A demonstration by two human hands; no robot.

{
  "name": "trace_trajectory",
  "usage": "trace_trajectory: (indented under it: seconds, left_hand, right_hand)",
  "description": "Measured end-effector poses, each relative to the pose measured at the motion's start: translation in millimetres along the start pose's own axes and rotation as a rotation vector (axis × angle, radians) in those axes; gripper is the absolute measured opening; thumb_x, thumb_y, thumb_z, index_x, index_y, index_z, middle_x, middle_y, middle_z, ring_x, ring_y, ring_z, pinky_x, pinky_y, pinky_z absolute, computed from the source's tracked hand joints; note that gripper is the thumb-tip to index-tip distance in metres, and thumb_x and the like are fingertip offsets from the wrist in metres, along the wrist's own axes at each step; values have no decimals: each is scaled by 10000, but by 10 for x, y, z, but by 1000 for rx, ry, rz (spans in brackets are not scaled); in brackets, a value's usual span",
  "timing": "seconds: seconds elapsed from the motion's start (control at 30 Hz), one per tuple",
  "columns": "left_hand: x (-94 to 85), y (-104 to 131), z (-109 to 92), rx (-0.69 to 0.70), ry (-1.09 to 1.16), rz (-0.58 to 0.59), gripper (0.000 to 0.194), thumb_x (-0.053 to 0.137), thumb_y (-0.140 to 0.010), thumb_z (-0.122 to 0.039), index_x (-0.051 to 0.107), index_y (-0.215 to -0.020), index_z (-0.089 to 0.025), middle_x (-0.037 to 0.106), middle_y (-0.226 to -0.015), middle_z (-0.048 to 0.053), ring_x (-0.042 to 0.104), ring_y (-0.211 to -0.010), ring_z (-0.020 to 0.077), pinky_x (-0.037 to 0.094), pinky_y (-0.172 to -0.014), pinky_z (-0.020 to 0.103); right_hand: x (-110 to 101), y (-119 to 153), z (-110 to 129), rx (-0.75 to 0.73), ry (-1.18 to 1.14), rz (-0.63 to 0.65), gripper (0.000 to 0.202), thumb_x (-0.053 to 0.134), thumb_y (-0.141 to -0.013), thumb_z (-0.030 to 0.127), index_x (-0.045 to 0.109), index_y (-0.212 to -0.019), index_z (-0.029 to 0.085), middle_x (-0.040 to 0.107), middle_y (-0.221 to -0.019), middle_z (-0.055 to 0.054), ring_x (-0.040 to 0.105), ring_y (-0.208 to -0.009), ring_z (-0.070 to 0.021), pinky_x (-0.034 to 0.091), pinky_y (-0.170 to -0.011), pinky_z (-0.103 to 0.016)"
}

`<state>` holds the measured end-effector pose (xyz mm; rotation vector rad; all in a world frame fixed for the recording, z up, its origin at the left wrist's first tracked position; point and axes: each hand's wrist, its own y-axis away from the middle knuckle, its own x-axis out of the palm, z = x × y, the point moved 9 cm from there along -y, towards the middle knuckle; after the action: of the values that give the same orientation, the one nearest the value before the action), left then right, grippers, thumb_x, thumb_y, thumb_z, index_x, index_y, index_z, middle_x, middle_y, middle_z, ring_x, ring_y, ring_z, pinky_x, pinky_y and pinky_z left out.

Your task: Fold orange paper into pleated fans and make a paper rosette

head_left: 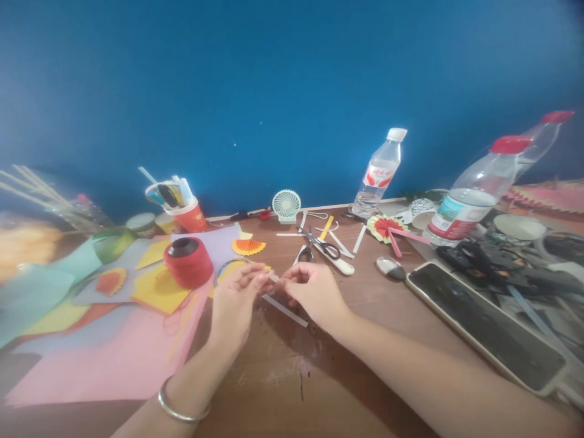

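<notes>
My left hand [236, 295] and my right hand [317, 296] meet in front of me, just above the table. Both are closed in a pinch on a small white paper strip [273, 277] between the fingertips. A bit of yellow [267, 268] shows at the left fingertips; what it belongs to is hidden. Below the hands a longer white strip [287, 311] slants across the wood; whether it joins the pinched piece I cannot tell. Beyond my right hand lie scissors [319, 243] with dark handles. A folded orange-yellow paper fan [249, 246] lies behind my left hand.
Coloured paper sheets [104, 359] and a red thread spool [188, 263] are on the left. A paper cup [189, 216] of tools stands behind. A small fan [286, 205] is at the wall. On the right are a phone [483, 325], a water bottle [381, 173] and a paper pinwheel [387, 230].
</notes>
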<state>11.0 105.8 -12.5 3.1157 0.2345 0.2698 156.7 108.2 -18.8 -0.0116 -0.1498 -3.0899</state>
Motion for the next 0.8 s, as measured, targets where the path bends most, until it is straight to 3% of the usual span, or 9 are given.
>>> trace_trajectory:
  seconds: [0.1, 0.4, 0.67, 0.8]
  left_hand:
    - [19, 1, -39, 41, -82, 19, 337, 740, -554, -193, 604, -859, -146, 681, -780, 34, 629, -727, 135, 496, -689, 230]
    - [-150, -2, -93, 139, -279, -136, 274, 712, -595, -262, 591, -821, -165, 658, -744, 24, 632, -714, 154, 487, -693, 271]
    - [-7, 153, -294, 269, -364, -97, 158, 672, -627, -194, 623, -777, -187, 674, -800, 49, 631, -786, 182, 475, -744, 287]
    - [-38, 151, -276, 255, -370, -125, 161, 667, -637, -196, 603, -785, -192, 672, -751, 34, 643, -728, 176, 488, -706, 281]
  right_hand:
    - [-3, 25, 28, -20, 5, -16, 145, 627, -631, 295, 591, -637, 156, 583, -530, 18, 494, -397, -81, 393, -378, -182]
    - [-9, 25, 36, -13, 31, 2, 169, 603, -635, 224, 569, -793, 173, 632, -568, 11, 508, -409, -93, 419, -425, -203]
    - [-64, 24, 112, -86, 285, -50, 97, 612, -637, 270, 575, -633, 181, 634, -570, -1, 559, -486, -123, 409, -458, -207]
    - [-32, 24, 94, -62, 220, -19, 109, 615, -643, 288, 590, -637, 182, 632, -581, -4, 562, -484, -124, 411, -444, -207]
